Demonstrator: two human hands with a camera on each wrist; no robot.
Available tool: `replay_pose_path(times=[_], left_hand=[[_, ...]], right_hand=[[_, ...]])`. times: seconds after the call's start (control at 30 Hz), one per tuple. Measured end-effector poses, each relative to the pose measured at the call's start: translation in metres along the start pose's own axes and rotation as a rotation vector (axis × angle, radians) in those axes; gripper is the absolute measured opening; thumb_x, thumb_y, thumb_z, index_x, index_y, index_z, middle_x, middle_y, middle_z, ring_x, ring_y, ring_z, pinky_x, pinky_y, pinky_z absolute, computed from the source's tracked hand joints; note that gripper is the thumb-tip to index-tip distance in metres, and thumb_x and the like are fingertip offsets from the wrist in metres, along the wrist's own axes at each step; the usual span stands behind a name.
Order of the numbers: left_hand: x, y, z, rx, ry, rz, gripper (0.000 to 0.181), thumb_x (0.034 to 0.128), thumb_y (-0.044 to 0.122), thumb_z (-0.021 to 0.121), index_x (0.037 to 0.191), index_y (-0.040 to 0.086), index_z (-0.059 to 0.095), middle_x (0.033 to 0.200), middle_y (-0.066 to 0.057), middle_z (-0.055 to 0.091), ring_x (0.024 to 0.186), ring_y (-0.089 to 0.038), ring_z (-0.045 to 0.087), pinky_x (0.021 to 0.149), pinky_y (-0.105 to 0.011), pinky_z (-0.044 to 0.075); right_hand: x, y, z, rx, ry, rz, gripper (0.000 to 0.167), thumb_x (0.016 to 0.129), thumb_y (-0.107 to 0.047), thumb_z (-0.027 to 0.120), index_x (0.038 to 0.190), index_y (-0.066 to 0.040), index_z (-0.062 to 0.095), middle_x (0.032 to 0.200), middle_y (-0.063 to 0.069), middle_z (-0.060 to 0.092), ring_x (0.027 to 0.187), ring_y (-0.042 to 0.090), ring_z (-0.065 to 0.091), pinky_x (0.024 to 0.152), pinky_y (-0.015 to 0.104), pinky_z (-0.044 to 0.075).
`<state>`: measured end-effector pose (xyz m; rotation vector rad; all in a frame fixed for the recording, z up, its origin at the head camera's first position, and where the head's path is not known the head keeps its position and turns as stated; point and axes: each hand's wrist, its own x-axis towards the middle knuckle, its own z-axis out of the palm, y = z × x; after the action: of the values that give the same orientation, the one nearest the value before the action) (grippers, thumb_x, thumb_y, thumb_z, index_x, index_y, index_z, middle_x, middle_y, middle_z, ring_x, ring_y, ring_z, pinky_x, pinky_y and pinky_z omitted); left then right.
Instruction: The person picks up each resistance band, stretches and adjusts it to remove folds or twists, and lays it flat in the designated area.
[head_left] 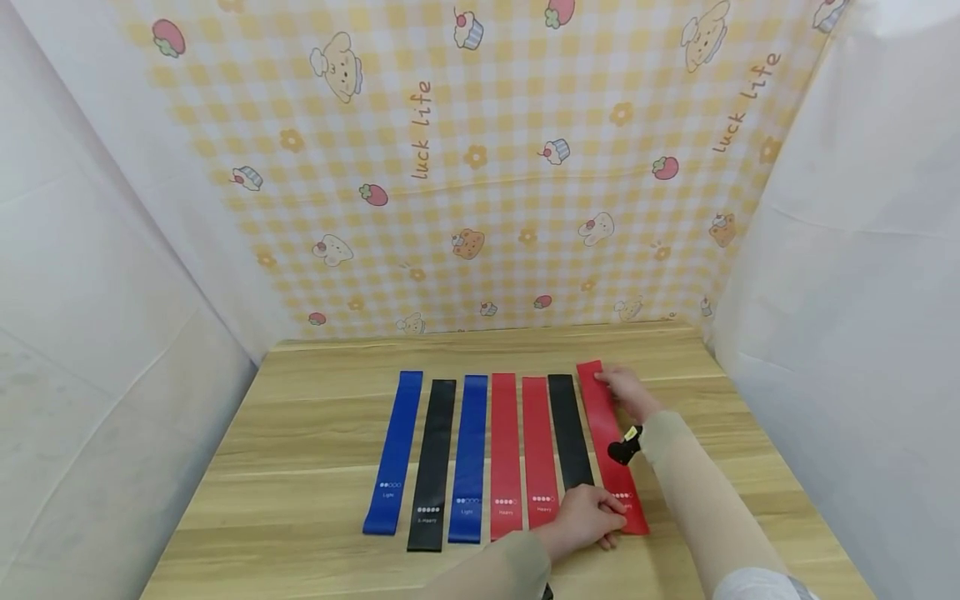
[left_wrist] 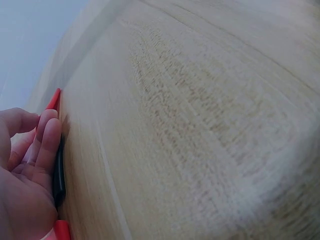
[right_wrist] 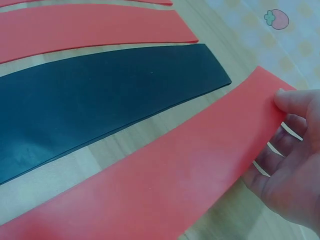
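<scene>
A red resistance band [head_left: 602, 421] lies flat and slightly slanted at the right end of a row of bands. My right hand [head_left: 632, 392] pinches its far end, thumb on top and fingers underneath, as the right wrist view [right_wrist: 295, 165] shows. At the band's near end, beside its printed dots, my left hand [head_left: 587, 518] holds the edge between thumb and fingers; in the left wrist view a bit of red band [left_wrist: 54, 99] shows past the fingertips. Left of it lies a black band [head_left: 570, 429], its near end hidden by my left hand.
Further left in the row are two red bands [head_left: 505, 450], [head_left: 537, 442], a blue band [head_left: 470, 442], a black band [head_left: 435, 450] and another blue band [head_left: 399, 442]. All lie on a wooden table [head_left: 300, 433], with a checked cloth [head_left: 510, 208] behind and white sheets [head_left: 847, 250] at the sides.
</scene>
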<state>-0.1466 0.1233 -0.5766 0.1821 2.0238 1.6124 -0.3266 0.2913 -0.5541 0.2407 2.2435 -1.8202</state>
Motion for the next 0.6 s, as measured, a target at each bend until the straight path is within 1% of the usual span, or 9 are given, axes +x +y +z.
replay_pose_path(times=[0.07,0.13,0.2,0.27,0.33,0.43,0.53,0.6], left_hand=[[-0.0007,0.0011,-0.0003,0.001,-0.004,0.000,0.005,0.0851,0.008,0.073,0.081,0.012,0.073,0.059,-0.003,0.063,0.045,-0.013,0.059,0.046,-0.026,0.052],[-0.0012,0.0017,-0.0005,0.004,-0.005,0.000,0.005,0.0858,0.009,0.073,0.081,0.011,0.074,0.059,-0.003,0.063,0.046,-0.014,0.060,0.046,-0.026,0.052],[-0.0014,0.0020,-0.0007,0.008,-0.003,0.001,0.006,0.0868,0.010,0.072,0.081,0.011,0.075,0.059,-0.003,0.063,0.045,-0.014,0.060,0.046,-0.026,0.052],[-0.0014,0.0019,-0.0009,0.012,0.000,0.002,0.008,0.0876,0.011,0.071,0.081,0.011,0.075,0.058,-0.003,0.063,0.045,-0.014,0.060,0.046,-0.026,0.052],[-0.0013,0.0018,-0.0010,0.012,0.001,0.001,0.009,0.0883,0.011,0.070,0.081,0.011,0.076,0.058,-0.003,0.063,0.045,-0.013,0.060,0.046,-0.026,0.052],[-0.0011,0.0019,-0.0012,0.008,0.002,-0.003,0.009,0.0884,0.011,0.070,0.082,0.011,0.076,0.059,-0.004,0.063,0.045,-0.014,0.060,0.046,-0.027,0.052],[-0.0010,0.0020,-0.0013,0.005,0.006,-0.008,0.009,0.0886,0.012,0.070,0.082,0.011,0.076,0.059,-0.004,0.063,0.045,-0.014,0.060,0.046,-0.027,0.052],[-0.0007,0.0017,-0.0010,0.005,0.009,-0.008,0.009,0.0888,0.012,0.070,0.082,0.011,0.076,0.060,-0.005,0.063,0.045,-0.014,0.060,0.045,-0.027,0.052]], right_hand=[[-0.0008,0.0004,0.0009,-0.004,0.012,-0.008,0.023,0.100,-0.010,0.050,0.081,0.002,0.054,0.067,0.004,0.050,0.065,0.017,0.049,0.063,0.030,0.043],[-0.0010,0.0009,0.0020,-0.022,0.034,-0.012,0.023,0.100,-0.008,0.050,0.083,0.007,0.056,0.065,0.005,0.050,0.064,0.018,0.049,0.062,0.030,0.043],[-0.0012,0.0012,0.0033,-0.042,0.048,-0.015,0.023,0.100,-0.008,0.049,0.093,0.012,0.059,0.068,0.006,0.054,0.065,0.018,0.051,0.063,0.030,0.044],[-0.0017,0.0006,0.0047,-0.064,0.062,-0.012,0.026,0.100,-0.008,0.048,0.105,0.014,0.060,0.073,0.008,0.058,0.068,0.019,0.053,0.063,0.029,0.045],[-0.0022,-0.0002,0.0060,-0.074,0.066,-0.003,0.030,0.100,-0.009,0.047,0.118,0.014,0.057,0.082,0.012,0.061,0.072,0.019,0.054,0.066,0.029,0.046],[-0.0032,-0.0016,0.0072,-0.072,0.057,0.008,0.040,0.101,-0.011,0.046,0.133,0.014,0.047,0.107,0.022,0.061,0.086,0.022,0.056,0.075,0.030,0.048],[-0.0028,-0.0022,0.0074,-0.046,0.052,0.015,0.047,0.103,-0.013,0.044,0.142,0.012,0.036,0.130,0.027,0.049,0.104,0.025,0.053,0.086,0.034,0.047],[-0.0020,-0.0025,0.0070,-0.019,0.049,0.015,0.048,0.103,-0.013,0.042,0.144,0.010,0.032,0.136,0.028,0.043,0.109,0.028,0.049,0.091,0.037,0.044]])
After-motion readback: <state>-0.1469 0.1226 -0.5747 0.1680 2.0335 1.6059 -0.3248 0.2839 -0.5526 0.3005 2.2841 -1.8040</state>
